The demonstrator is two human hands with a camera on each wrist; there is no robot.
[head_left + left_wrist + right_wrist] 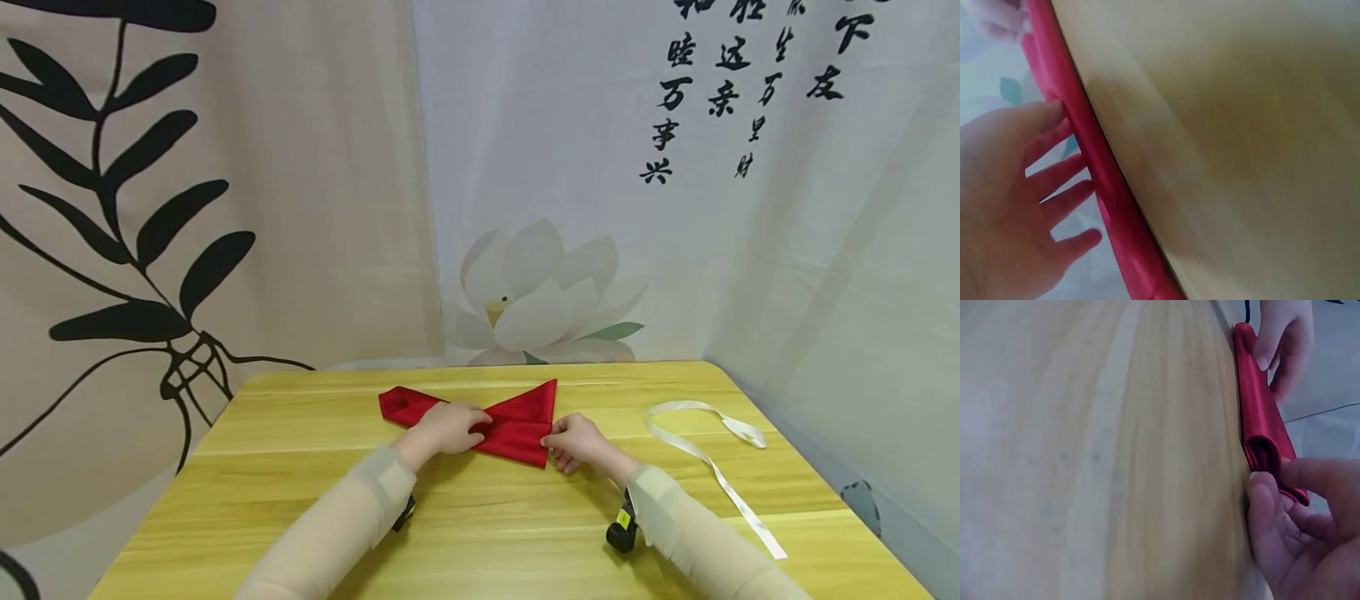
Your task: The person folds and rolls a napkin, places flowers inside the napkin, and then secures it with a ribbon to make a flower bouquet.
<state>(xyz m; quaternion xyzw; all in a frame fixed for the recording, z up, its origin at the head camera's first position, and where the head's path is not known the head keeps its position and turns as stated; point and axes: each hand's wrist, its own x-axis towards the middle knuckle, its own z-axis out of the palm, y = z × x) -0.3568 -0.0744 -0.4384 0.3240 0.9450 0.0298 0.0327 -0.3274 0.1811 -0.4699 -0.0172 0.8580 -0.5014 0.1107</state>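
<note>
A folded red satin cloth (517,433) lies across the far part of the wooden table, narrow at its middle and flaring to the right. My left hand (448,427) rests over its middle; in the left wrist view the fingers (1063,201) are spread, tips at the edge of the cloth (1094,156). At the right end my right hand (579,442) pinches the cloth's edge between thumb and finger. The right wrist view shows that end of the cloth (1263,447) rolled into a layered fold, with the right hand (1310,525) around its lower corner.
A white ribbon (701,454) lies in a loose curve on the table (465,542) to the right. Black wrist devices (622,527) hang under the sleeves. Behind the table's far edge hangs a printed curtain (337,183) with leaves, a lotus and writing.
</note>
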